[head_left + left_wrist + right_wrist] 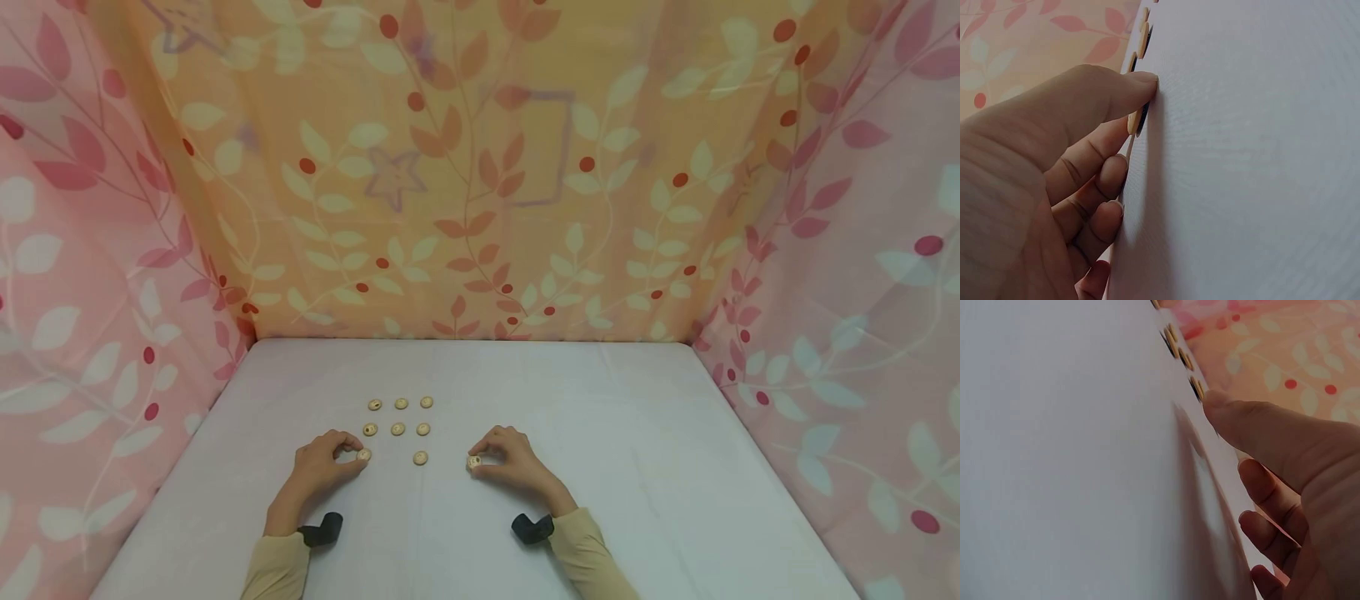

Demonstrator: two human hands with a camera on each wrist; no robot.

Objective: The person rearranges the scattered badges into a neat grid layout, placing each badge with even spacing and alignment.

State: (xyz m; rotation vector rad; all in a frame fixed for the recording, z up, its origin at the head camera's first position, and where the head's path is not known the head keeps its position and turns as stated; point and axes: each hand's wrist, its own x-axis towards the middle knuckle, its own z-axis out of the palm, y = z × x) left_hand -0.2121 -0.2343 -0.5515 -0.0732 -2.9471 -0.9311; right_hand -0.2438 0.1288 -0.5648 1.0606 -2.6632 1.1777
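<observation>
Small round wooden discs with dark marks lie in rows of three, a back row with its middle disc (401, 403) and a second row with its middle disc (397, 429). At the left of the nearest row, my left hand (318, 465) pinches a wooden disc (363, 455) between thumb and forefinger, at the table surface. In the left wrist view its edge (1134, 122) shows under the thumb. A single disc (420, 457) lies to its right. Further right, my right hand (517, 462) pinches another disc (474, 461); the thumb hides it in the right wrist view.
A white-covered table (637, 433) carries everything. Patterned cloth rises behind it, with a leafy back curtain (465, 192) and side curtains (67, 275) to left and right. Black wrist mounts (532, 528) sit at both sleeves.
</observation>
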